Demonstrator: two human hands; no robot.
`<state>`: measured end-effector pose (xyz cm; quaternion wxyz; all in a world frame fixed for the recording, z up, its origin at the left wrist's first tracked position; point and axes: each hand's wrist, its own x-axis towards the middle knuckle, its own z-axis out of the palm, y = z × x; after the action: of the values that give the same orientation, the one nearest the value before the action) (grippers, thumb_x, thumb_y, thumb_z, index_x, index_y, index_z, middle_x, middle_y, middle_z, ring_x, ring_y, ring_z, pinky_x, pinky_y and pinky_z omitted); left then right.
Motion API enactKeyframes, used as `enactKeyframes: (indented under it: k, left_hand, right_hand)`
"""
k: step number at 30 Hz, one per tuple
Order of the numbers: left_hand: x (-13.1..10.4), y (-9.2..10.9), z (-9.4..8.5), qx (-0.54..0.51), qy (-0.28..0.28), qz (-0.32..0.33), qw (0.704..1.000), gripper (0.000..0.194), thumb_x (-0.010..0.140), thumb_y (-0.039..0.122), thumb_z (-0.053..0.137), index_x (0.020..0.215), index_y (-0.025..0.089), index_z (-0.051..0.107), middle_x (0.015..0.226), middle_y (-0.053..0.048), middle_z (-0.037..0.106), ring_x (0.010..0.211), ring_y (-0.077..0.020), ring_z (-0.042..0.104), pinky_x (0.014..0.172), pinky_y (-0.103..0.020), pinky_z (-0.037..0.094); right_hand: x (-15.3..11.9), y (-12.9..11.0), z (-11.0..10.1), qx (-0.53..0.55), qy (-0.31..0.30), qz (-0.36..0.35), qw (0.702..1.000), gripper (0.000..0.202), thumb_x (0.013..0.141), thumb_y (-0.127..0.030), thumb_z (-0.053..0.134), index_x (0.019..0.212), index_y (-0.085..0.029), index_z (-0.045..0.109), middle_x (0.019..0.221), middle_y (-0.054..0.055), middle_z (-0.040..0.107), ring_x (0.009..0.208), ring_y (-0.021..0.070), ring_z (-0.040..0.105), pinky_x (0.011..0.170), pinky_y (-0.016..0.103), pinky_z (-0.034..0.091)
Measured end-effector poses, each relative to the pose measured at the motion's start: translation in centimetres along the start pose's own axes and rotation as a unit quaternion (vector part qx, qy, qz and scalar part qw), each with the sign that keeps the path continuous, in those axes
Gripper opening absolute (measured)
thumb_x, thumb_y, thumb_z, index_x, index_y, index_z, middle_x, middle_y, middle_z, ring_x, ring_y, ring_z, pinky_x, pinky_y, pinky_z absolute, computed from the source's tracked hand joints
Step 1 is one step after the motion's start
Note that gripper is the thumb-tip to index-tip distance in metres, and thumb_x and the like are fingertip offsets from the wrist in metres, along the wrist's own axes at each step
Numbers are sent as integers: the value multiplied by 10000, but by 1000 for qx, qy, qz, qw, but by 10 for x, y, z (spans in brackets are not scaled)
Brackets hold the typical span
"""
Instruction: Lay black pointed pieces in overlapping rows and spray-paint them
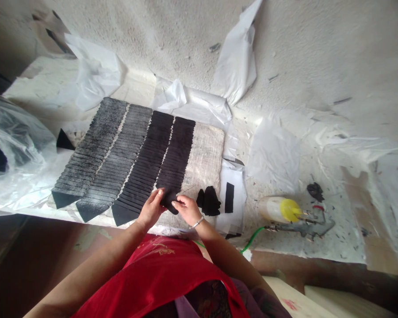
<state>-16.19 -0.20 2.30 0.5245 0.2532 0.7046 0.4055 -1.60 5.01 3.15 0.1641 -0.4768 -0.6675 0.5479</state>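
Hands meet at the near end of the fourth row of black strips: the left hand [151, 206] and the right hand [185, 207] both pinch the same small black piece [168, 199], fingers closed on its edges, holding it just at the bottom of that row. Four rows of overlapped strips [126, 154] lie side by side on a pale woven mat [207, 152], the two leftmost rows dusted grey-white, the two on the right plain black. Just beside the right hand sits a small heap of loose black pieces [209, 201], and next to that a single black strip [229, 197] rests on a white sheet [234, 185]. A silver bangle [197, 223] circles the right wrist. Further right, well apart from the hands, a spray gun [301, 223] with a yellow-capped cup [280, 209] lies on the speckled white bench [334, 185], a green hose [254, 238] running from it. Clear plastic bags [16, 150] bulge at the left edge, and crumpled white sheets [239, 62] hang against the powdery wall behind. The person wears a red apron [159, 278].
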Motion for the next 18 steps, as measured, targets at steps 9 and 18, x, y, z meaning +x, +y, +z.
enactKeyframes:
  k: [9, 18]
  left_hand:
    - [2, -13, -6, -150, -112, -104, 977, 288, 624, 373, 725, 765, 137, 639, 673, -5, 628, 604, -113, 568, 577, -222, 447]
    - [0, -19, -8, -256, -102, -101, 956, 245, 614, 252, 682, 832, 149, 640, 759, -16, 658, 723, -139, 614, 733, -279, 507]
  right_hand:
    - [1, 13, -9, 23, -70, 65, 995, 260, 723, -367, 626, 607, -164, 512, 545, -55, 460, 527, 77, 419, 477, 185, 327]
    - [-6, 17, -22, 201, -157, 208, 944, 136, 782, -297, 583, 806, -164, 601, 666, -19, 591, 612, 110, 592, 601, 244, 510]
